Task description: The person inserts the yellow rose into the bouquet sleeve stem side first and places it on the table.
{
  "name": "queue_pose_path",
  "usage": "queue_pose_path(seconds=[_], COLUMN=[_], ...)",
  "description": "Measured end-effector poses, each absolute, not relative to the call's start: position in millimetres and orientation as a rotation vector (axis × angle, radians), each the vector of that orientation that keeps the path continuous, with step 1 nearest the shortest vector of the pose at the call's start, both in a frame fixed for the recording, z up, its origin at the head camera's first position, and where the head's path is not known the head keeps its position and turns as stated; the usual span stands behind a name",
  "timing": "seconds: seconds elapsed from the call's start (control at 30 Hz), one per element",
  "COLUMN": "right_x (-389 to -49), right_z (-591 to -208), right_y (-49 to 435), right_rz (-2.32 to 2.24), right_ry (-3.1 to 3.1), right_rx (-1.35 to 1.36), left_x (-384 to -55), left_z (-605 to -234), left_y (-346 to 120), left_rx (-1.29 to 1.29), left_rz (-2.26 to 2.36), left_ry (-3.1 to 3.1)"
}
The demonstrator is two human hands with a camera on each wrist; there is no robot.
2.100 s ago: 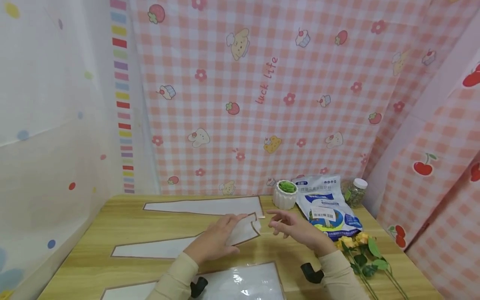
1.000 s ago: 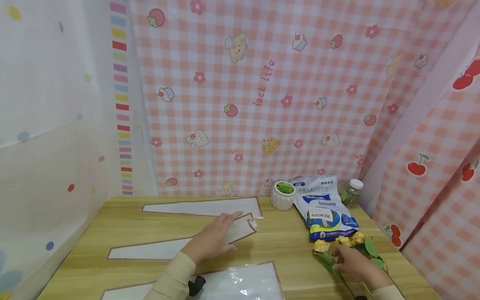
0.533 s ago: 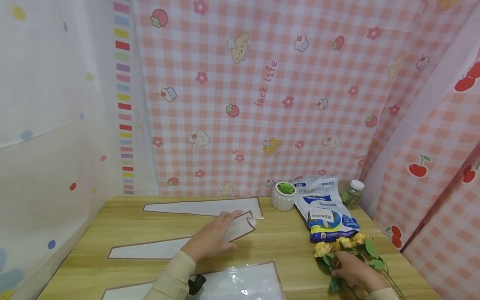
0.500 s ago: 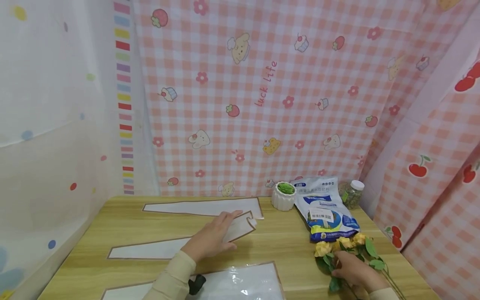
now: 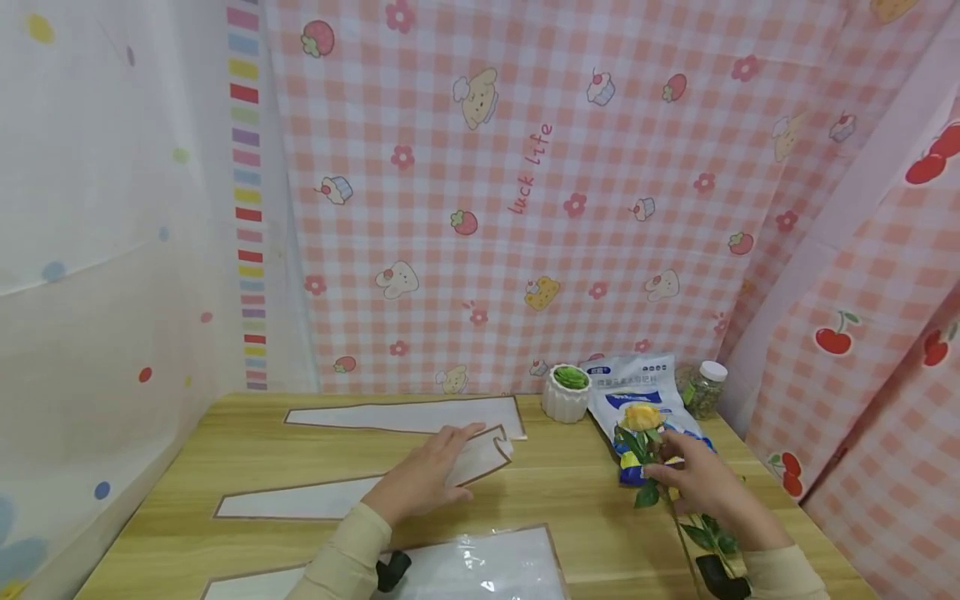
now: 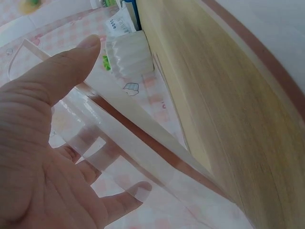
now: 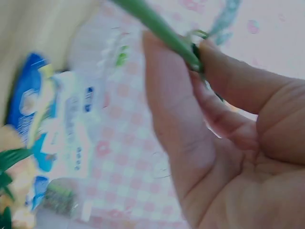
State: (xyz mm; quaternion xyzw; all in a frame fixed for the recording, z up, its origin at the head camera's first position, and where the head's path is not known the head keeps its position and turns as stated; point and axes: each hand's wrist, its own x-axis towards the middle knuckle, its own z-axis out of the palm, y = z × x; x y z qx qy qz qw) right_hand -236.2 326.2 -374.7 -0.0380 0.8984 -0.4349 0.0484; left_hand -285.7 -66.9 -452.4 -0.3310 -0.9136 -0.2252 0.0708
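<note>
My left hand (image 5: 420, 475) holds a folded wrapping sheet (image 5: 480, 458), clear or whitish with a brown border, its right end raised. In the left wrist view the clear film (image 6: 119, 157) runs between the thumb and the fingers, which show through it. My right hand (image 5: 701, 479) pinches the stem of a yellow rose (image 5: 643, 417), which stands upright before the foil bag (image 5: 626, 379). A green stem (image 7: 157, 26) sits between thumb and forefinger in the right wrist view. Leaves (image 5: 701, 533) of other flowers lie under the right forearm.
One more bordered sheet (image 5: 420, 412) lies behind the left hand, and a larger glossy one (image 5: 487, 567) in front. At the back right stand a white fluted pot (image 5: 567, 400) with a green plant and a lidded jar (image 5: 705, 392). A checked curtain (image 5: 480, 250) hangs behind the table.
The right hand has gone from beside the left hand to the flowers, taken a yellow rose and lifted it up in front of the bag. The left hand stays on its sheet.
</note>
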Motion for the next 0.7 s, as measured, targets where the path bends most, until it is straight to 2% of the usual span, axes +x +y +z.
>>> queue_pose_path(seconds=[0.43,0.7], right_x=[-251,-259], right_z=[-348,-348], right_y=[295,272], right_rz=[-2.13,-2.682], right_ry=[2.676,2.365], right_rx=[-0.178,-0.073], left_x=[-286,-284], left_z=[-450,-450], left_y=[-67,-67], left_rx=[-1.01,-0.998], left_rz=[-0.668,-0.687], left_ry=[-2.736,-2.761])
